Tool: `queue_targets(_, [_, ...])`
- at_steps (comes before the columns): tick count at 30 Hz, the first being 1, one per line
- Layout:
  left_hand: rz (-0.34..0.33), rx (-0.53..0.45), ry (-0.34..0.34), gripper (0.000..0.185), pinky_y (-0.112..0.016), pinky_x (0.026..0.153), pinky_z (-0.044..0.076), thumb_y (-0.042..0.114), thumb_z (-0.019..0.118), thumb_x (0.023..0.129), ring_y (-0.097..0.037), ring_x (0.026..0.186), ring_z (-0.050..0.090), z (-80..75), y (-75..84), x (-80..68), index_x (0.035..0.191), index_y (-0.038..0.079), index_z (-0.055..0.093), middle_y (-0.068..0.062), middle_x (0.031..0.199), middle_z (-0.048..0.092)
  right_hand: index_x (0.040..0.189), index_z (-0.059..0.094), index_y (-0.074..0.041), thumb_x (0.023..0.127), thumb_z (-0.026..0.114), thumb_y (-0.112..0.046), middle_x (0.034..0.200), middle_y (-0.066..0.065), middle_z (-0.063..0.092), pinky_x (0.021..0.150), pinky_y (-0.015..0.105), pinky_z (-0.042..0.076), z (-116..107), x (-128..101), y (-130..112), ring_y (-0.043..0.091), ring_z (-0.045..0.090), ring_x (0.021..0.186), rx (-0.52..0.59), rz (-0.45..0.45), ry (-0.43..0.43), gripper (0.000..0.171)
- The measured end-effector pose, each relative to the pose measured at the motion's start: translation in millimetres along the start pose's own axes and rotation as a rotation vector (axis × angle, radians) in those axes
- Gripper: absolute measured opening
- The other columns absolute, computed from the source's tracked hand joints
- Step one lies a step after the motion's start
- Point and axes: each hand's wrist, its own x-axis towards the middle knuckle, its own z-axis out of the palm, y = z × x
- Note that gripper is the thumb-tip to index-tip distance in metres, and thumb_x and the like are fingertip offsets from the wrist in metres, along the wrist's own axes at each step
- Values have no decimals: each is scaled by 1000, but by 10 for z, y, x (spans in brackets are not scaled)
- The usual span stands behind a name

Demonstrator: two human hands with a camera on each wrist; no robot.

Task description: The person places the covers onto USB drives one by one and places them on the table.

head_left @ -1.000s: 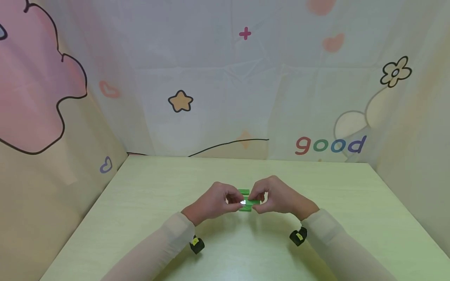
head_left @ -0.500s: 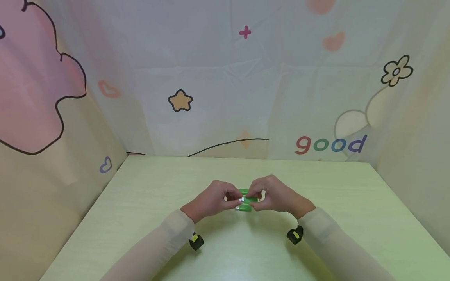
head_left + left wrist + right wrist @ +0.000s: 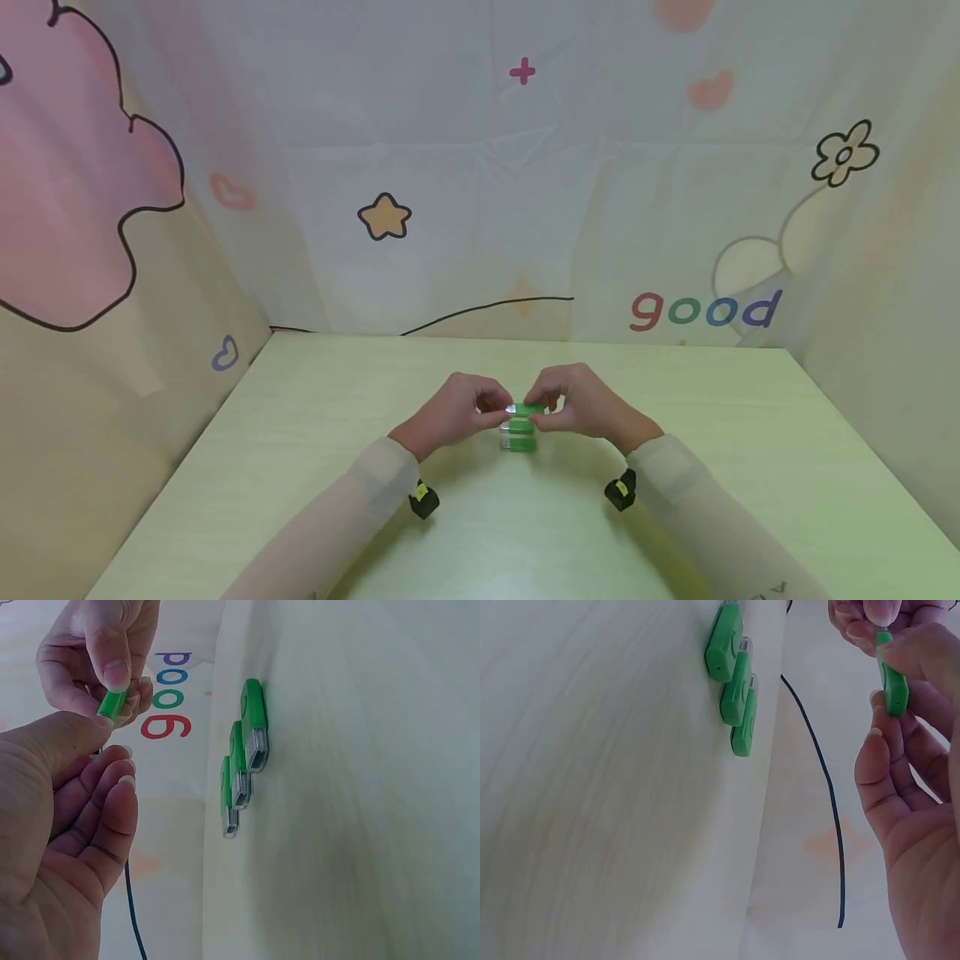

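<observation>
Both hands hold one green USB stick (image 3: 527, 409) in the air between them, a little above the table. My left hand (image 3: 497, 408) pinches its silver plug end. My right hand (image 3: 546, 411) pinches the green body (image 3: 893, 678), with thumb on top (image 3: 112, 705). Under the hands, three more green USB sticks (image 3: 519, 438) lie side by side on the table, plugs pointing the same way (image 3: 244, 759) (image 3: 735, 684). Neither hand touches them.
The pale green table (image 3: 300, 467) is closed in by cartoon-printed cloth walls at the back (image 3: 480, 208) and on both sides. A black wrist camera hangs under each sleeve (image 3: 423, 500) (image 3: 619, 490).
Both hands have risen and moved a little farther from me with the stick held between them, uncovering the sticks lying on the table.
</observation>
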Motion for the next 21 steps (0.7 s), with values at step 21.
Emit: queue_targets(21, [-79, 262, -45, 10, -25, 81, 56, 16, 74, 95, -9, 82, 64, -39, -308, 412, 104, 12, 76, 4, 92, 74, 99, 81, -11, 87, 82, -13, 95, 0, 78, 78, 31, 60, 56, 211, 338, 8, 70, 81, -7, 197, 21, 13])
